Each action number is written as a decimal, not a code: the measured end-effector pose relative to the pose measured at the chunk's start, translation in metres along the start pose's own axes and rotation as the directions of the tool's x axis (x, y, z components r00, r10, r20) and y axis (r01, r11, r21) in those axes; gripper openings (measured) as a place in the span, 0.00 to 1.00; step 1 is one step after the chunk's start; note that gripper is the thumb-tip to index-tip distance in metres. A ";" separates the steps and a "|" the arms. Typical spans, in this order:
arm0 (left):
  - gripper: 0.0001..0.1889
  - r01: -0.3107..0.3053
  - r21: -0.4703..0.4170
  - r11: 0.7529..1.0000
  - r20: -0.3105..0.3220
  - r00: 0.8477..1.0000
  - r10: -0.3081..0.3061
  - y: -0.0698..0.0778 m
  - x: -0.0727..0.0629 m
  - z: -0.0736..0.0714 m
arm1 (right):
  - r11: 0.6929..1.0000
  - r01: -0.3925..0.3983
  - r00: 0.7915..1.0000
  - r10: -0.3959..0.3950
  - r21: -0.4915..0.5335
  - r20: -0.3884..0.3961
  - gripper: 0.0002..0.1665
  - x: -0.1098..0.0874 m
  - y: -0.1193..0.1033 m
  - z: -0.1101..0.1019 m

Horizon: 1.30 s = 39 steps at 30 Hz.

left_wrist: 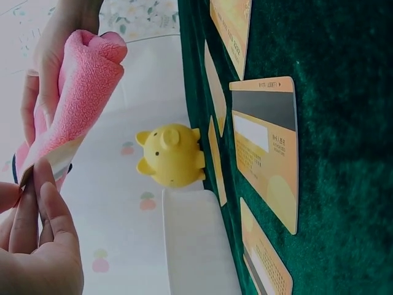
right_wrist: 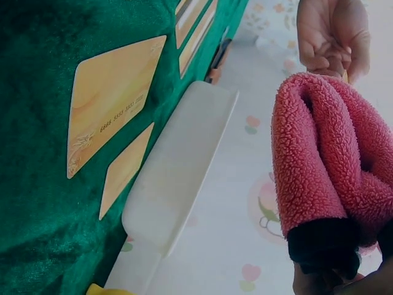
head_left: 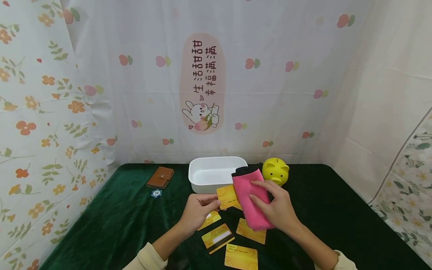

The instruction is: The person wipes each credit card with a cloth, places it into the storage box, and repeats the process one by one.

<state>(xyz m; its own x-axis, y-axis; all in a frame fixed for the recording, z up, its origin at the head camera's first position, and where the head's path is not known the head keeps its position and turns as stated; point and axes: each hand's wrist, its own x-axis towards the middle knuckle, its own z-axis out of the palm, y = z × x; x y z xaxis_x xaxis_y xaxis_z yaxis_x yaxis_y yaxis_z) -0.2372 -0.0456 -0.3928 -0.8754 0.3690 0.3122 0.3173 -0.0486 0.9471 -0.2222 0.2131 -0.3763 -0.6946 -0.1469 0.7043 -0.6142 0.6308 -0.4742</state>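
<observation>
Raised over the table, a yellow card (head_left: 228, 196) is pinched at its left edge by my left hand (head_left: 199, 210). My right hand (head_left: 279, 204) grips a folded pink cloth (head_left: 251, 197) with black edging and holds it against the card's right part, which it hides in the head view. In the left wrist view the pink cloth (left_wrist: 92, 92) slants up from the card, and the left hand (left_wrist: 43, 227) has thumb and fingers on the card's edge. The right wrist view shows the thick folds of the cloth (right_wrist: 319, 153), with the left hand (right_wrist: 334, 37) beyond.
Several yellow cards lie on the green velvet cloth, among them a striped card (head_left: 218, 238) and a front card (head_left: 241, 257). A white tub (head_left: 209, 185) stands behind the hands, a yellow piggy bank (head_left: 275, 171) right of it. Leftward lie a brown wallet (head_left: 160, 177) and a chip (head_left: 156, 193).
</observation>
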 end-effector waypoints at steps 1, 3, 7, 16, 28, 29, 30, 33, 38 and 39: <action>0.15 0.006 -0.005 1.000 -0.002 1.000 -0.006 0.000 0.000 0.000 | 1.000 0.001 1.000 -0.001 -0.001 -0.001 0.26 0.000 0.001 0.000; 0.15 0.019 -0.024 1.000 -0.004 1.000 -0.020 0.000 0.000 -0.001 | 1.000 -0.001 1.000 0.001 -0.004 -0.001 0.26 0.001 0.002 0.000; 0.15 0.034 -0.053 0.998 -0.011 0.999 -0.035 -0.001 0.000 -0.003 | 0.999 -0.021 1.000 0.021 -0.024 -0.004 0.25 -0.001 0.004 -0.001; 0.16 0.074 -0.098 0.992 -0.086 0.993 -0.082 -0.003 0.004 -0.008 | 0.996 -0.088 0.996 0.088 -0.019 0.007 0.26 -0.002 0.011 -0.004; 0.17 0.084 -0.194 0.977 -0.199 0.972 -0.123 -0.012 0.020 -0.016 | 0.982 -0.183 0.982 0.180 0.057 0.053 0.25 -0.005 0.004 -0.005; 0.17 0.083 -0.203 0.976 -0.209 0.970 -0.125 -0.013 0.022 -0.017 | 0.982 -0.180 0.983 0.177 0.062 0.053 0.25 -0.005 0.003 -0.004; 0.16 0.080 -0.214 0.974 -0.217 0.968 -0.127 -0.014 0.024 -0.018 | 0.982 -0.178 0.983 0.175 0.067 0.053 0.25 -0.005 0.003 -0.004; 0.16 0.078 -0.242 0.967 -0.249 0.958 -0.139 -0.017 0.029 -0.020 | 0.982 -0.173 0.984 0.169 0.077 0.052 0.25 -0.006 0.003 -0.004; 0.16 0.092 -0.272 0.958 -0.287 0.942 -0.172 -0.022 0.040 -0.024 | 0.978 -0.185 0.982 0.181 0.094 0.054 0.24 -0.006 0.001 -0.003; 0.16 0.103 -0.280 0.955 -0.290 0.939 -0.186 -0.023 0.042 -0.024 | 0.977 -0.188 0.981 0.183 0.098 0.056 0.24 -0.007 0.001 -0.003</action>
<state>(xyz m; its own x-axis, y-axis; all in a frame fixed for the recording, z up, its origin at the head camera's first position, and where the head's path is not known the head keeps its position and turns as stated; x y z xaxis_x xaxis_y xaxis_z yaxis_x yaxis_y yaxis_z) -0.2902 -0.0516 -0.3994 -0.9866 0.0864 0.1384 0.1107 -0.2681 0.9570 -0.2170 0.2170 -0.3800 -0.8153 -0.0718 0.5746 -0.5064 0.5697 -0.6473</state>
